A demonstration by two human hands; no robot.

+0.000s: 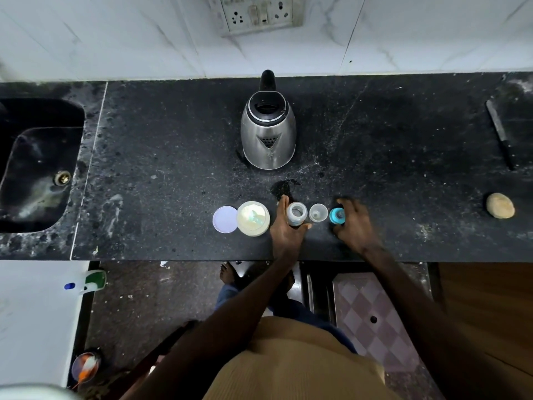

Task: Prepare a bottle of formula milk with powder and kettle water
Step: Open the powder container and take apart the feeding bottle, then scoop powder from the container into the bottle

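Open bottle (297,215), upright on the surface (173,168): steadied in the curled left hand (285,226), presumably for filling. Blue teat ring (337,216): gripped by the right hand (356,226), kept aside. Powder tin (253,218) uncapped; kettle (268,134) behind.

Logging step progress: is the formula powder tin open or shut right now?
Open. The powder tin shows pale powder and a scoop inside; its lid lies flat beside it on the counter.
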